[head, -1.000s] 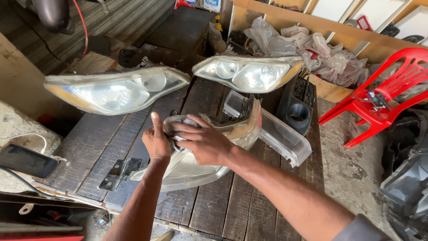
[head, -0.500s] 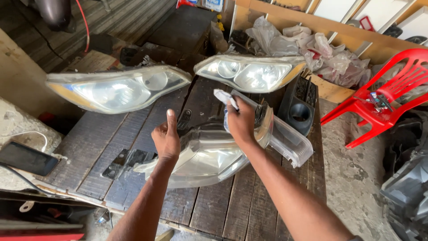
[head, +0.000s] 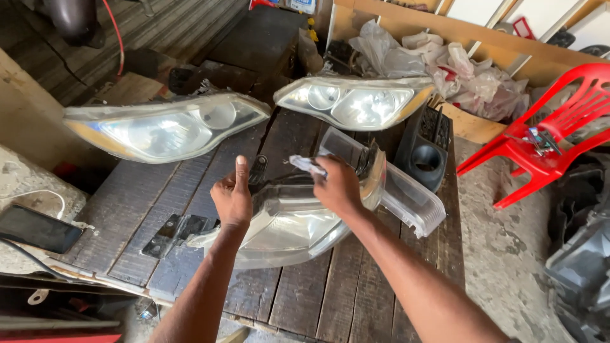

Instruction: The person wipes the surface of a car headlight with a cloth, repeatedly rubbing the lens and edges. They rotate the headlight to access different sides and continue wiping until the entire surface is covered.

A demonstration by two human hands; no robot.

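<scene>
A cloudy car headlight (head: 286, 225) lies lens-up on a dark wooden table (head: 375, 298), right in front of me. My left hand (head: 233, 197) grips its left end, thumb pointing up. My right hand (head: 338, 185) rests on the upper right part of the lens and pinches a small pale folded piece, perhaps paper or cloth (head: 307, 165). A clear plastic lens cover (head: 410, 200) sticks out from under the headlight to the right.
Two more headlights stand at the back of the table, one at the left (head: 166, 126) and one at the right (head: 356, 101). A black plastic part (head: 427, 149) lies beside them. A red plastic chair (head: 549, 130) stands right; a phone (head: 37, 230) lies left.
My right hand has moved from the left part of the headlight, near my left hand, across to its upper right. My left hand has shifted slightly right along the headlight's left end.
</scene>
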